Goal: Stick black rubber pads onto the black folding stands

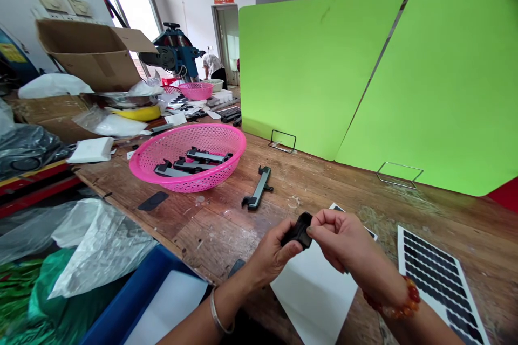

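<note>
Take the pink basket (pixel 202 183) as your landmark: both your hands are nearer to you than it is, and to its right. Your left hand (pixel 269 252) grasps a black part (pixel 297 233), its thumb laid along the near side and the fingers wrapped behind, so the part's hollow face is turned up towards you. That forearm, with a silver bangle (pixel 215 310) at the wrist, rises from the bottom of your view and slants to the right. Your right hand (pixel 343 237) comes in from the other side, knuckles up, with thumb and index finger drawn into a pinch at the part's right edge and the other fingers curled under. You cannot tell from here whether anything small sits between those fingertips. A bead bracelet (pixel 409 297) circles that wrist.

Just right of the basket, a grey-and-black bracket (pixel 259 190) lies loose on the wooden table (pixel 214 221); similar brackets (pixel 202 156) lie inside the basket. A white sheet (pixel 319 288) lies below your hands, nearer you than the basket. Farther to the basket's right lies a sheet of black strips (pixel 435 269).
</note>
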The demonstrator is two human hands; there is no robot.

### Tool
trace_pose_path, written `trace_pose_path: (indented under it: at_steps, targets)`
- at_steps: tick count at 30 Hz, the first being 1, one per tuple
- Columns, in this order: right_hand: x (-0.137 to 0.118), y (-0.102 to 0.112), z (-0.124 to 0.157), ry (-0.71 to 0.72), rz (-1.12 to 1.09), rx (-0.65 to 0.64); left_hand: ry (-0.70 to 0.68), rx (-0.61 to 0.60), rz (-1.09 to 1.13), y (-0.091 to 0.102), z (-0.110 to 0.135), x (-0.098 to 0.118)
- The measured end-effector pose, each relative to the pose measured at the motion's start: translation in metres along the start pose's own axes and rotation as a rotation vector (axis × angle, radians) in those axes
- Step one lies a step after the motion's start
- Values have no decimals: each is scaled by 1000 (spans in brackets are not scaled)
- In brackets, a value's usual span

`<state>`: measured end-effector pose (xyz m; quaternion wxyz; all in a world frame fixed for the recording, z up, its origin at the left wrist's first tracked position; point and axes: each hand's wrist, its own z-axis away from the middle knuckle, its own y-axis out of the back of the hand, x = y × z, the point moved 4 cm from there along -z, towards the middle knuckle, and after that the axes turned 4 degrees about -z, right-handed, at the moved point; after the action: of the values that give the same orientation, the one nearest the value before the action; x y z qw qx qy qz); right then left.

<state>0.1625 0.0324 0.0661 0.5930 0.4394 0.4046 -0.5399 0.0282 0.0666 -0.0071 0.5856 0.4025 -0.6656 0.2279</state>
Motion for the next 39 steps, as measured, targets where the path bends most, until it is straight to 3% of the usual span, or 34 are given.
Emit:
trace_pose_path:
  at_steps: [13,24,34,37,39]
  targets:
    - [2,0,5,158,200,104,11,33,28,-2,0,2]
    - [2,-7,5,104,181,18,87,42,328,-6,3,20]
    - [3,-12,9,216,222,48,119,100,213,-4,-1,27]
    - [4,-11,15,355,365,127,145,96,220,-3,0,34]
    - [3,-12,22,574,536,199,167,93,224,-2,1,38]
